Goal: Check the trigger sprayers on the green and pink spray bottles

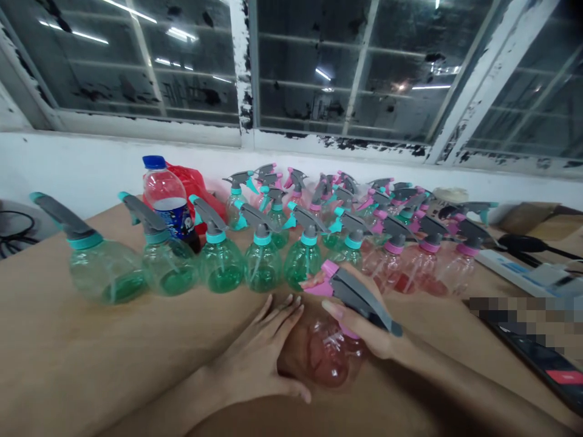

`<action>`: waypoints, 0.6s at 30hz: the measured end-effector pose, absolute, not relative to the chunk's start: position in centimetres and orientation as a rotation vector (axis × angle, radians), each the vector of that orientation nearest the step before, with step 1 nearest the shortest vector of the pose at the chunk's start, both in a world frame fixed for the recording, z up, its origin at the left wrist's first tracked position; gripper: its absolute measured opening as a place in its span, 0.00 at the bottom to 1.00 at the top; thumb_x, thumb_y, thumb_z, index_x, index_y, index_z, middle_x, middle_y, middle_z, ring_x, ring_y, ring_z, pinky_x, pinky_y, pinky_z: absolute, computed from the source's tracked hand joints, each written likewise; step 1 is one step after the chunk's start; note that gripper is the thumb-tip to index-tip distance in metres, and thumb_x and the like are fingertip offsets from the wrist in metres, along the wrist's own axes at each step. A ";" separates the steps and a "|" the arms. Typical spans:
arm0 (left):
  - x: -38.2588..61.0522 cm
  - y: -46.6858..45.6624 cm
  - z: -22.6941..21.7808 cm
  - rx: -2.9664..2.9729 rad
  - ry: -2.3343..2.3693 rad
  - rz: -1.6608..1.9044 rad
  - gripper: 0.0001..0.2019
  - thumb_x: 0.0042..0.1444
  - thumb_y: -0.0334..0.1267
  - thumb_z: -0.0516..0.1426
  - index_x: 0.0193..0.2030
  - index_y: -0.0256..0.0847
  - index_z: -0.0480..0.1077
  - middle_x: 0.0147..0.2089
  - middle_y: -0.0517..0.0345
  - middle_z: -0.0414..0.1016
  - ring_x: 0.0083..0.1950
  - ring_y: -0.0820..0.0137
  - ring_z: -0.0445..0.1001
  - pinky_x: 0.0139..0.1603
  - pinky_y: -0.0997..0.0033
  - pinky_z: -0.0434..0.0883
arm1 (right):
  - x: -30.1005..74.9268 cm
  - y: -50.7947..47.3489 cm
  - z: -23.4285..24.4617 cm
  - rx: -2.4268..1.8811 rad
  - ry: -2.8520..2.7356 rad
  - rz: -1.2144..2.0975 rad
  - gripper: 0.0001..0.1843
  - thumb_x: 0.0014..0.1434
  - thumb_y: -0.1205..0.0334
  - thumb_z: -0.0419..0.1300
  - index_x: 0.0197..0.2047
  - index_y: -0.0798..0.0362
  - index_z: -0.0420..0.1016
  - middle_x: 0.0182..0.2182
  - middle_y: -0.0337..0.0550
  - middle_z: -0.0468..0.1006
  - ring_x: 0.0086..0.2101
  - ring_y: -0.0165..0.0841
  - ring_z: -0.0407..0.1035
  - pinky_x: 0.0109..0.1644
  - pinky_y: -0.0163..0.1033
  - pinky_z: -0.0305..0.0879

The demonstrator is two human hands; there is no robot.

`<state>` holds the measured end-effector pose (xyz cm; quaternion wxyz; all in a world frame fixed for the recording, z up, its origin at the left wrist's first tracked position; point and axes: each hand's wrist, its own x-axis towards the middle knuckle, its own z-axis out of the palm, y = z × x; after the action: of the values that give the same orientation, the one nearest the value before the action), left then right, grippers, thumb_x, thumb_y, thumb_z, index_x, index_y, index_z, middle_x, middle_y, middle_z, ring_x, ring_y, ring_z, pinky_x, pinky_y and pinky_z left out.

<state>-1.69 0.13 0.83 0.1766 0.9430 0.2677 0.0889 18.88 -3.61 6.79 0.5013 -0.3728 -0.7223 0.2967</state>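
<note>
While the left hand (pixel 262 355) lays open fingers against the pink spray bottle (pixel 330 361) at lower centre and the right hand (pixel 364 328) clamps its trigger head (pixel 359 294) in closed fingers, a skewed twist could cross-thread it.

Bare forearms at lower frame; left grip (pixel 262 355) and right grip (pixel 364 335) are slender hands with longish fingernails.

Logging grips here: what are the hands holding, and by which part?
A pink spray bottle: the left hand cups its round body, the right hand grips the grey sprayer head at the neck.
</note>
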 end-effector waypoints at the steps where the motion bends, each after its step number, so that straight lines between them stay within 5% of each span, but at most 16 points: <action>1: -1.8 0.2 0.8 2.672 0.755 0.268 0.52 0.46 0.66 0.58 0.70 0.38 0.43 0.69 0.42 0.50 0.68 0.48 0.48 0.65 0.45 0.44 | 18.9 -3.5 7.1 -0.894 -1.752 0.722 0.08 0.56 0.63 0.59 0.41 0.46 0.69 0.36 0.39 0.78 0.37 0.35 0.73 0.42 0.42 0.68; 10: -1.8 0.2 0.7 2.717 0.787 0.211 0.50 0.47 0.67 0.57 0.69 0.36 0.47 0.69 0.42 0.48 0.68 0.51 0.48 0.66 0.48 0.40 | 19.0 -3.1 7.3 -0.975 -1.784 0.597 0.04 0.57 0.59 0.57 0.32 0.49 0.69 0.21 0.34 0.67 0.22 0.31 0.63 0.29 0.39 0.64; 18: -2.0 0.0 0.6 2.750 0.782 0.228 0.45 0.50 0.65 0.56 0.67 0.36 0.53 0.67 0.45 0.54 0.68 0.50 0.50 0.66 0.46 0.42 | 18.9 -3.1 7.2 -0.933 -1.743 0.677 0.08 0.56 0.60 0.59 0.41 0.47 0.70 0.35 0.39 0.77 0.33 0.34 0.72 0.37 0.41 0.68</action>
<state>-1.98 -0.01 0.57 0.1363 0.9499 0.2699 0.0787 18.90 -3.14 7.21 0.5019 -0.3861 -0.7214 0.2802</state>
